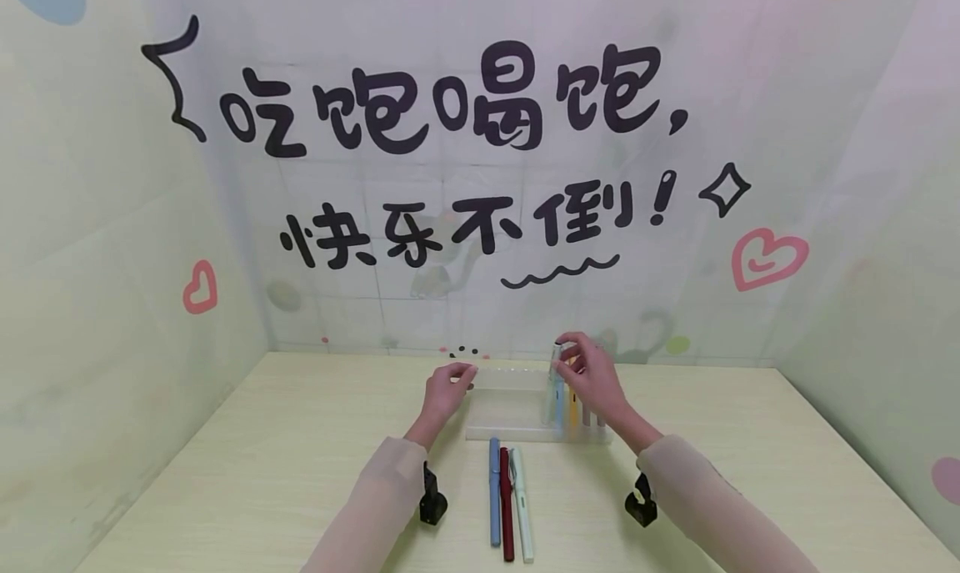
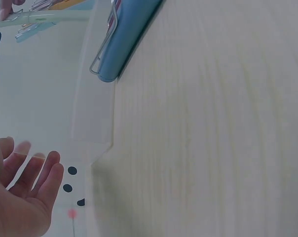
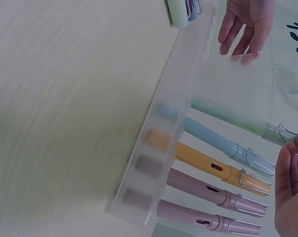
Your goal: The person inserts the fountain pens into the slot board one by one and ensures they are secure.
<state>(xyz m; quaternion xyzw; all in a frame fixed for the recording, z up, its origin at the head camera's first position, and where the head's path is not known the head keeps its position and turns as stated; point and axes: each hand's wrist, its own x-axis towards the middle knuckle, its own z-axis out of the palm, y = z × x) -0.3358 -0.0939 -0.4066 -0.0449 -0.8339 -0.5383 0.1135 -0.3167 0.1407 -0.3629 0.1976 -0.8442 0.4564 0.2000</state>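
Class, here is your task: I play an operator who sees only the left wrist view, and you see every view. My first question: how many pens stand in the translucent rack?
Observer: Five: a green pen, a light blue pen, a yellow pen and two mauve pens.
Operator: What is the right hand doing?
Observer: The right hand holds the green pen's top.
Operator: Does anything lie beside the blue pen on the table?
Observer: Beside the blue pen lie a dark red pen and a pale pen.
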